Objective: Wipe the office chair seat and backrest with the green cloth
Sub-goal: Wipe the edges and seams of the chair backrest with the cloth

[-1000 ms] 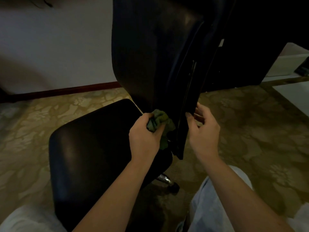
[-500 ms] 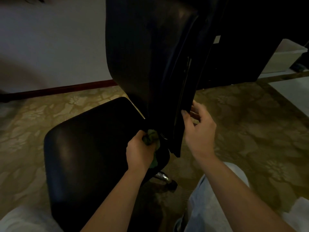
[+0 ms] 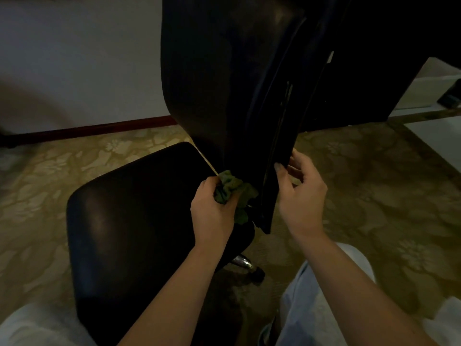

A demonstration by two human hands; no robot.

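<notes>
Chair backrest (image 3: 224,83) stands over the seat (image 3: 129,221), its lower edge pinched between thumb and curled fingers of the right hand (image 3: 304,196). Beside it the left hand (image 3: 212,216) grips the bunched cloth (image 3: 233,187), which bulges past its fingertips against the backrest's base.

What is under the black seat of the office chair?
Under the seat, at its rear edge, a shiny metal part and a dark wheel show, on the patterned carpet. The seat covers the rest of the base.

one office chair (image 3: 129,221), one green cloth (image 3: 233,189), two hands: left hand (image 3: 214,217), right hand (image 3: 303,196)
</notes>
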